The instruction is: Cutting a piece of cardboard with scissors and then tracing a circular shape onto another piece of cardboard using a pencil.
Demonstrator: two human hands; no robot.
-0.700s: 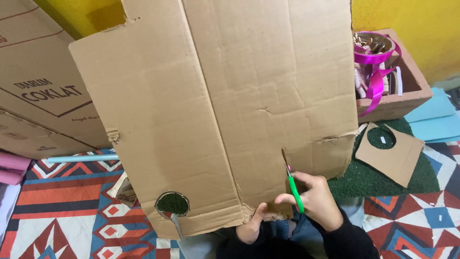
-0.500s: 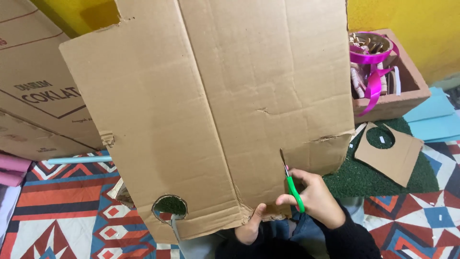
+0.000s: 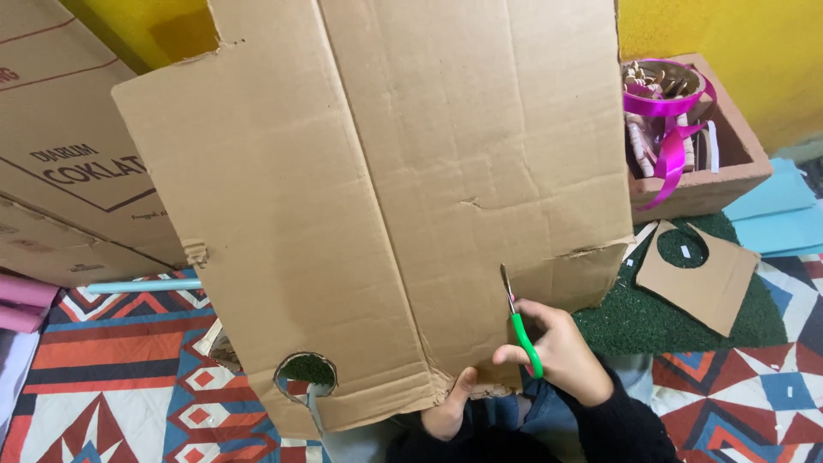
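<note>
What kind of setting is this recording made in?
Probably a home craft spot on the floor, not a workshop: a patterned rug, a cardboard sheet being cut with green-handled scissors, and a box of pink ribbon against a yellow wall.

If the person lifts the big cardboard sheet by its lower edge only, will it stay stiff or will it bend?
The cardboard sheet probably stays fairly stiff: it stands upright while the left hand grips only its bottom edge. It may fold along the long crease down its middle. The cut where the scissors sit in the right hand likely makes that corner floppier.
</note>
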